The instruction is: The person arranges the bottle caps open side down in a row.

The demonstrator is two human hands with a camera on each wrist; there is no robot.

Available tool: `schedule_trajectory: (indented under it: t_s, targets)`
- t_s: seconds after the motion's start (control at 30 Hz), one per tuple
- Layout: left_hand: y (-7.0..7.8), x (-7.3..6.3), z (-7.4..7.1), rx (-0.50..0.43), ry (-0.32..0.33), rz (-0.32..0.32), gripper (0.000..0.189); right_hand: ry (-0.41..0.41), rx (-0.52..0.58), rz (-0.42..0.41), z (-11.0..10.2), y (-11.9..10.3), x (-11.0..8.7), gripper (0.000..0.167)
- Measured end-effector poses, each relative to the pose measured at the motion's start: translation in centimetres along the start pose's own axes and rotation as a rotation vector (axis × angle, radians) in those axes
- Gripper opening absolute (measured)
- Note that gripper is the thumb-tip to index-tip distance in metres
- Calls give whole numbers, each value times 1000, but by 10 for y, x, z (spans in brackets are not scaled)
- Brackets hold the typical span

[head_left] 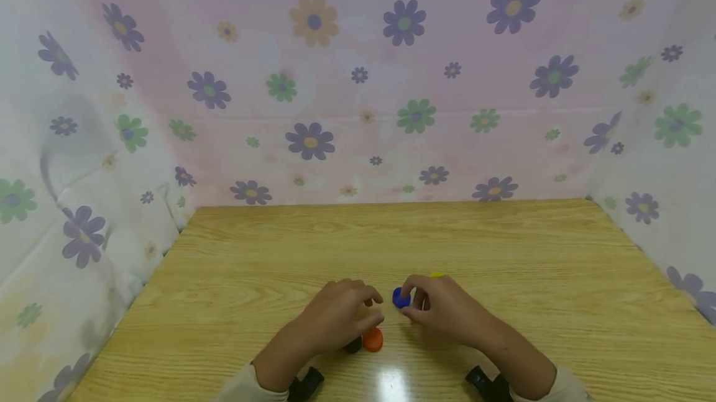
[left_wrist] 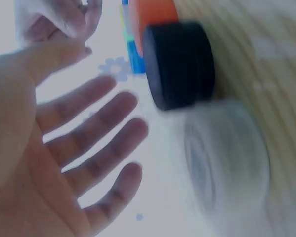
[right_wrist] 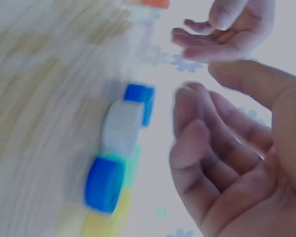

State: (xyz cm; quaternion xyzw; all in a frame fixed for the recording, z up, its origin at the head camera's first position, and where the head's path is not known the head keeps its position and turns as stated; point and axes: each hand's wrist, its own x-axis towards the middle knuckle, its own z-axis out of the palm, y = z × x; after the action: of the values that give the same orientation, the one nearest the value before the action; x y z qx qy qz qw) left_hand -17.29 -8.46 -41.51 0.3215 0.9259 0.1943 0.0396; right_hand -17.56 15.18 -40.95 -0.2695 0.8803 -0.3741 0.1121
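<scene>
A: How did each grip stand on my feed?

B: I saw the left hand empty, its fingers spread and well apart from the thumb. The right hand had loosely bent fingers, clamped on nothing; its wrist view showed me a gap below the thumb.

A: Where did the pieces lie?

B: A smooth blue disc appeared at the right fingertips from above, yet in the wrist view I saw two blue pieces apart from the fingers, with a rounded white piece between them. A yellow piece showed partly behind the right hand.

A: And about the left grip?

B: Just below its thumb I noted a round orange disc, beside a smooth black cylinder. A pale cylinder, blurred, lay near the left fingers.

A: What surface lay beneath?

B: A wood-grained tabletop spread under both hands; beyond them hung creased, flower-printed cloth.
</scene>
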Motion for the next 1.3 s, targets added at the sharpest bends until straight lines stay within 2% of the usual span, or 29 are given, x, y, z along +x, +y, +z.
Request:
schedule_trajectory:
  t_s: [0.13, 0.27, 0.5, 0.67, 0.77, 1.07, 1.3]
  targets:
    - [8, 11, 6, 60, 62, -28, 27, 79, -66, 30, -2, 7, -1, 24]
    - [15, 20, 9, 90, 85, -49, 31, 120, -91, 68, 3, 11, 0, 32]
    - [18, 22, 14, 88, 46, -115, 36, 111, -117, 219, 11, 9, 0, 42]
    - [17, 18, 19, 78, 16, -157, 38, 100, -122, 204, 14, 9, -1, 39]
    - [17, 17, 21, 88, 12, -147, 39, 91, -120, 181, 15, 11, -2, 36]
    - [13, 17, 24, 116, 47, -66, 27, 86, -117, 122, 18, 14, -2, 28]
    - [15, 15, 26, 135, 61, -45, 24, 69, -126, 144, 20, 12, 0, 25]
